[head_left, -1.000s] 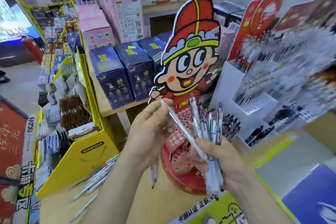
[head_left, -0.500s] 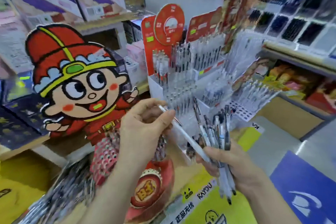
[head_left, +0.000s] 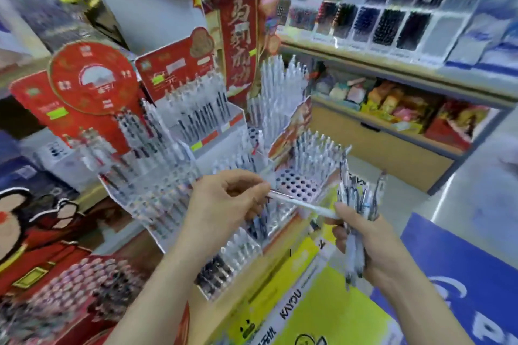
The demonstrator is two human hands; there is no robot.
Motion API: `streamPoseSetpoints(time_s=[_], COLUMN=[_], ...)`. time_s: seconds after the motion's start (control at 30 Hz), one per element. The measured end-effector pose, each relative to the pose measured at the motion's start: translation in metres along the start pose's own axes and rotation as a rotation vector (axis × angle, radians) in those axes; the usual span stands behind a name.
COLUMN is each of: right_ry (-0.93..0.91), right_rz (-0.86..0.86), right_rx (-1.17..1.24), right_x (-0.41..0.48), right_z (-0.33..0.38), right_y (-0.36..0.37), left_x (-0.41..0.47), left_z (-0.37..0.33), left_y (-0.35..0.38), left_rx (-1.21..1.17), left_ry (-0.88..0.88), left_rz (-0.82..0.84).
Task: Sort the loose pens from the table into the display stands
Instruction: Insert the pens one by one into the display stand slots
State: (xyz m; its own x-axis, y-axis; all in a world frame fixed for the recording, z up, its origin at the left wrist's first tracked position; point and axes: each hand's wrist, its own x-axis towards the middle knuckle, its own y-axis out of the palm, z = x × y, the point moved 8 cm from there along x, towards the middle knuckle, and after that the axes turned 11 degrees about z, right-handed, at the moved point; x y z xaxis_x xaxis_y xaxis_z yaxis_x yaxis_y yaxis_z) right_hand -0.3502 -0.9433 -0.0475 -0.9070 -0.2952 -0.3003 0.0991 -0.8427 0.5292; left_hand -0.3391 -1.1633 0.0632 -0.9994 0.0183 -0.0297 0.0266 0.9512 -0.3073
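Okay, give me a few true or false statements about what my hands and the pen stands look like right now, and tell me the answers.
1. The right hand grips a bundle of pens. True.
2. The left hand holds nothing. False: it pinches one end of a single white pen.
3. The white pen stands upright in a display stand. False: it lies roughly level in the air between the two hands, its far end reaching the right hand.
4. The display tray with round holes just beyond the hands has unfilled holes. True.
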Motion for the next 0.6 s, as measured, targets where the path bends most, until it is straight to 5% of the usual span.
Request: streamPoseSetpoints(time_s=[0.23, 0.6], right_ry=[0.042, 0.072], right_rz=[-0.203, -0.181], right_rx=[0.088, 0.014], right_x=[0.034, 0.079], right_z=[0.012, 0.030], right_y=[-0.048, -0.062], left_x=[0.072, 0.139], left_z=[0.015, 0.045], left_y=[0.001, 0.056], left_rx=[0.190, 0.598], left_ry=[0.010, 0.162], left_rz=[-0.136, 0.073])
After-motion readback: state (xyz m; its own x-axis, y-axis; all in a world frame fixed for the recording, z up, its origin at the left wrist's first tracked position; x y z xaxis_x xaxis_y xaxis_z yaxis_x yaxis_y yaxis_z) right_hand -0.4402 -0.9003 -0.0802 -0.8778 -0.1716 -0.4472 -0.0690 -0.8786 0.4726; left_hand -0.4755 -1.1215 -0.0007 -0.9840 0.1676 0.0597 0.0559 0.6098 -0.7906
